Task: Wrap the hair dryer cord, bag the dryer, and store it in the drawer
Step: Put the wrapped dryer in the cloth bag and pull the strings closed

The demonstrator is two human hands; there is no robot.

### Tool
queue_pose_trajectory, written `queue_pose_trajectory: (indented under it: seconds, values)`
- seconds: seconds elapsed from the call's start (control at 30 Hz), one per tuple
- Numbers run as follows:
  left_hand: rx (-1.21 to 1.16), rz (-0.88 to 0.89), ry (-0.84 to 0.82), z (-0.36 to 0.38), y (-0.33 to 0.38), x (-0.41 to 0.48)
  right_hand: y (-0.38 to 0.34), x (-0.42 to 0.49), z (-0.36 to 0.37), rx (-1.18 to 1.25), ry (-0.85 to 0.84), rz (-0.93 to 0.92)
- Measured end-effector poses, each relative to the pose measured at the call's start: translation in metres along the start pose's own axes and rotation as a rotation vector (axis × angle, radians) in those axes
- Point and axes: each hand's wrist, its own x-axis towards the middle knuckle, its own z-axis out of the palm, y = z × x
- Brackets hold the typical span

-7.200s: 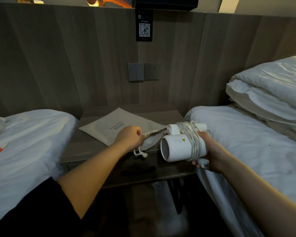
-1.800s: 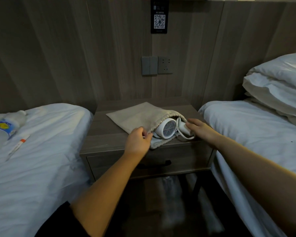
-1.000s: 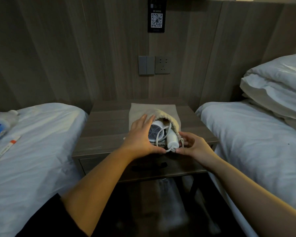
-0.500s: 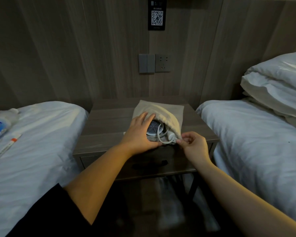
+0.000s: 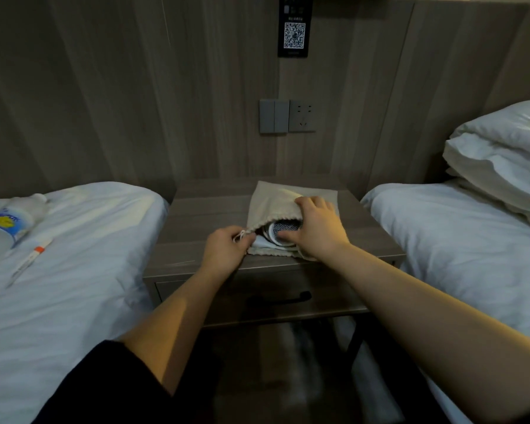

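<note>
Hair dryer [image 5: 283,231] is most of the way inside the cloth bag [image 5: 273,203]. The bag lies flat on the desk [image 5: 202,221] between two beds. The round end of the dryer, full of little holes, peeks out of the bag's open mouth. White loops of cord [image 5: 267,234] show beside it.

The left hand [image 5: 224,249] is at the left corner of the mouth. Its fingers [image 5: 237,240] pinch the string [image 5: 240,236] that pulls the bag closed. The right hand [image 5: 317,228] lies over the right side of the bag. Its fingers are bent over the top cloth and its thumb sits low by the dryer, so it looks like it grips the bag to keep it from sliding.

The cord seems to be wrapped, since no long bit hangs out. The dryer is nearly bagged, but the mouth is not pulled tight yet. That looks like the step going on now.

The drawer [image 5: 196,298] under the desk top is closed, and nobody touches its dark handle [image 5: 280,299]. So what is left is to close the bag, open the drawer, put the bag in and push the drawer closed.

A water bottle [image 5: 3,224] and a pen [image 5: 32,255] lie on the left bed [image 5: 74,286].
</note>
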Motion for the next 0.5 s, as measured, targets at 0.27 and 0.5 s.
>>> queue_pose_trajectory:
  seconds: [0.27,0.5]
  values:
    - [-0.105,0.005,-0.051,-0.002,-0.008,0.004,-0.005,0.026,0.014,-0.14,0.143,0.04]
    - [-0.147,-0.008,-0.056,-0.001,-0.01,0.0,0.023,0.006,-0.01,0.231,0.05,0.03]
